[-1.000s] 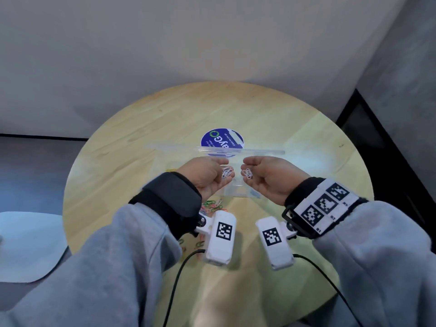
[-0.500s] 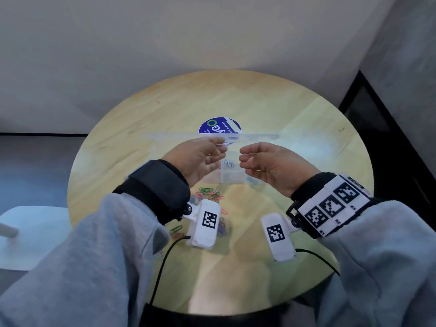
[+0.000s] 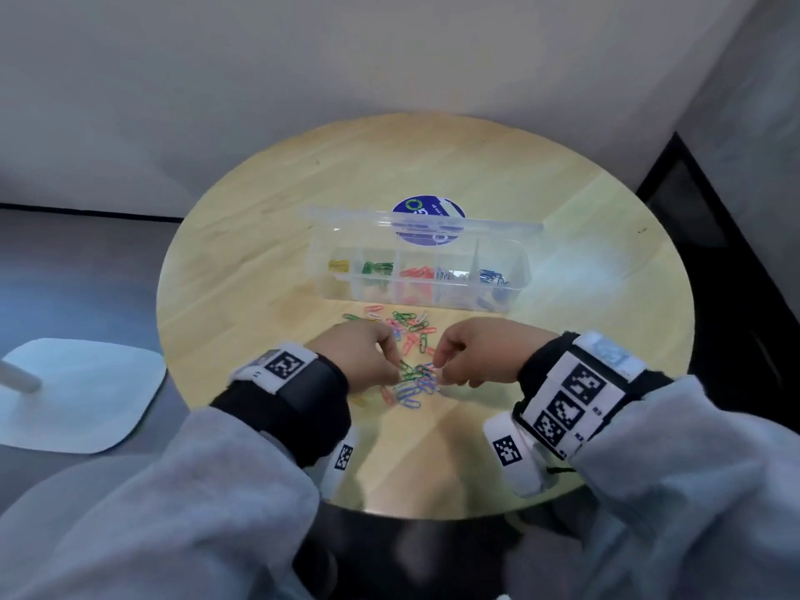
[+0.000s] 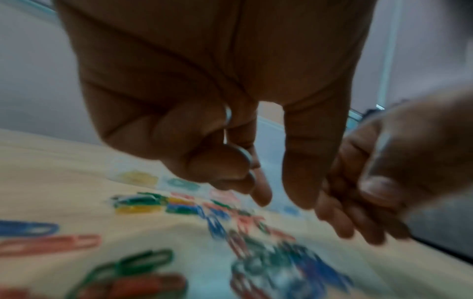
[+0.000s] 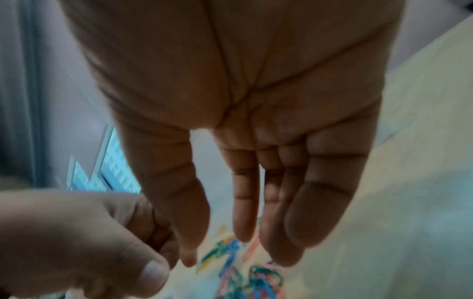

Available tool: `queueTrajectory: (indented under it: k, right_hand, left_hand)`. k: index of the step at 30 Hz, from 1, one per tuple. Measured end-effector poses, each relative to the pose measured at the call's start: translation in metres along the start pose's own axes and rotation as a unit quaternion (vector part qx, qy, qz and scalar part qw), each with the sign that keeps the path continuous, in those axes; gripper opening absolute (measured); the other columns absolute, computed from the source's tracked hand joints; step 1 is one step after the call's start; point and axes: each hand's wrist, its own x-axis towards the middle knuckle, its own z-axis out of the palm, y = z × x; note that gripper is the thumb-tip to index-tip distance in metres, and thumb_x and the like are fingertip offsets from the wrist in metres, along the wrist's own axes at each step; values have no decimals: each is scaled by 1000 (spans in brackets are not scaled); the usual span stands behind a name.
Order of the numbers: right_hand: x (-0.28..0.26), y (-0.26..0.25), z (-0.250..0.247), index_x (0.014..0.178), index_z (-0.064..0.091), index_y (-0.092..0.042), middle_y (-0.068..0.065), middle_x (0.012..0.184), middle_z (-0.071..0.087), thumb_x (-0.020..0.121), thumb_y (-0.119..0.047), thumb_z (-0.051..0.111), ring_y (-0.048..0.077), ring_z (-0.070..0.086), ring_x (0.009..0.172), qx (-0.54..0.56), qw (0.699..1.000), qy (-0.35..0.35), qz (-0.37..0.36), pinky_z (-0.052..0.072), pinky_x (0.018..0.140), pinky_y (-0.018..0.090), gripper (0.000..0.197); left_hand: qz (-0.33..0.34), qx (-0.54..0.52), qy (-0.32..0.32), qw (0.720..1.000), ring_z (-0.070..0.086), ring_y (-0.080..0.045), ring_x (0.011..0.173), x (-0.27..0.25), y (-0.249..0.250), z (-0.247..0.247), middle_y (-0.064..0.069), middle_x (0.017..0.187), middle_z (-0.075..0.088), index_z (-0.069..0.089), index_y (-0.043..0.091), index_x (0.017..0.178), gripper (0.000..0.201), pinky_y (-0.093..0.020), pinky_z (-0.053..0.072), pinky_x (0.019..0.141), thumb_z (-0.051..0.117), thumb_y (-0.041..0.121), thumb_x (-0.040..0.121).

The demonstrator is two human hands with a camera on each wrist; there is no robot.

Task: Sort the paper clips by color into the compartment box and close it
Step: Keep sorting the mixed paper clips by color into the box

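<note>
A clear compartment box stands open mid-table, its lid raised behind it. From left to right its cells hold yellow, green, red, white and blue clips. Loose mixed paper clips lie in front of it, also blurred in the left wrist view as paper clips. My left hand hovers over the pile's near part. In the wrist view the left hand has thumb and forefinger apart and pointing down, the other fingers curled in, nothing pinched. My right hand faces it. The right hand has straight, empty fingers.
The round wooden table has a blue round sticker behind the box. Its near edge lies just under my wrists. A pale seat stands to the left on the floor, and a dark panel lies to the right.
Both hands pulled back from above the box to the loose pile near me. The white clips they pinched a second ago are gone from the fingers.
</note>
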Motion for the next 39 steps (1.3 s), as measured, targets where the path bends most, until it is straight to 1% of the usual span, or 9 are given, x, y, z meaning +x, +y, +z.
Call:
queueTrajectory:
  k: [2,5,9,14,20,28,32,35,39]
  right_hand:
    - [1,-5,7,98,67,-10,1,86,63,80,-14,66,13,53,69,-79,997,23,0,44,62,22,19]
    - [4,-9,13,95,65,-10,1,88,59,80,-15,66,17,52,80,-174,984,45,7,36,56,19,15]
    - [15,-12,24,77,58,-13,8,82,62,78,-23,66,23,57,80,-241,969,57,16,40,60,27,13]
    - [28,-14,32,58,40,-18,-1,61,42,79,-27,65,23,48,70,-271,960,70,23,38,64,26,34]
    - [28,-10,30,75,50,-16,3,76,51,81,-19,59,22,49,77,-273,960,68,0,39,67,26,11]
    - [15,-2,25,85,62,-11,7,88,64,82,-22,59,24,58,80,-288,956,49,6,46,67,28,12]
    - [11,-2,18,78,65,-13,4,84,66,80,-19,62,20,60,78,-239,970,40,23,48,68,27,7]
    - [8,5,0,65,61,-18,-2,68,62,75,-15,66,15,55,66,-112,992,32,40,48,65,27,12]
    - [3,15,-13,65,60,-15,0,64,62,80,-7,66,10,58,61,79,996,20,42,51,59,20,19]
  left_hand:
    - [19,77,-13,997,52,-12,66,-2,2,11,11,62,50,58,25,75,13,-19,34,50,69,20,73]
    - [43,141,-20,989,50,-15,79,-2,3,20,8,77,53,56,27,81,12,-22,34,54,66,23,77]
    - [68,171,-23,983,53,-18,85,2,8,25,3,90,58,62,24,91,15,-23,35,66,68,26,77]
    - [65,209,-41,975,57,-23,82,8,12,33,-2,90,64,62,20,88,13,-25,36,63,66,24,76]
    - [48,215,-39,975,63,-24,84,13,7,37,-5,93,70,69,16,91,19,-24,39,63,64,27,76]
    - [22,242,-44,969,54,-21,72,14,8,37,-2,80,59,69,13,92,18,-26,41,58,62,22,78]
    - [39,250,-53,966,58,-22,76,15,6,36,-5,90,68,70,13,93,18,-26,41,60,61,22,81]
    - [40,260,-59,963,58,-23,72,13,6,40,-3,81,63,70,13,90,17,-25,42,59,62,23,79]
    - [53,281,-73,955,57,-24,70,10,9,41,-3,77,60,68,14,87,15,-26,42,58,62,22,76]
